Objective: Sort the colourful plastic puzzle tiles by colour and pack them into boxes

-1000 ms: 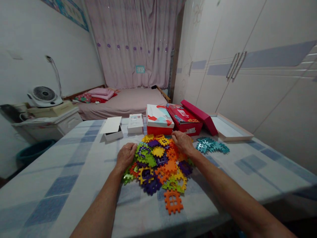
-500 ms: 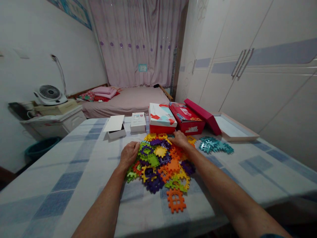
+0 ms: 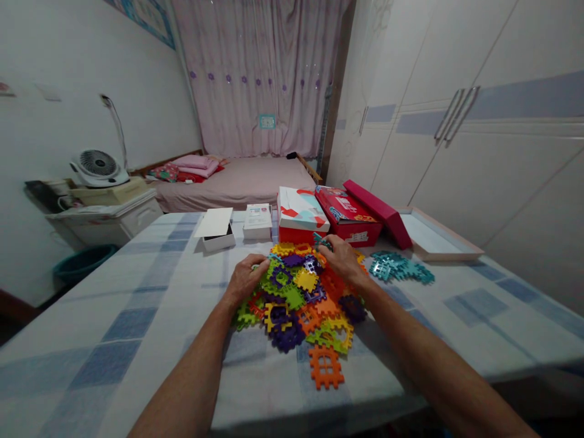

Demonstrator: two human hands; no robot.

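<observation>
Watching remotely, I see a teal piece (image 3: 318,239) at the far edge of the heap (image 3: 306,280), pinched in the right hand (image 3: 340,257). The left hand (image 3: 246,280) touches the heap's left side; whether its fingers pinch, I cannot tell. Weak pinching could drop the piece. Beyond, the white-lidded box (image 3: 303,210) blocks forward reaching; rightward lies a teal pile (image 3: 400,267).

From the wearer's head, one camera looks forward and down across the table (image 3: 182,292) toward the curtain (image 3: 264,55).
</observation>
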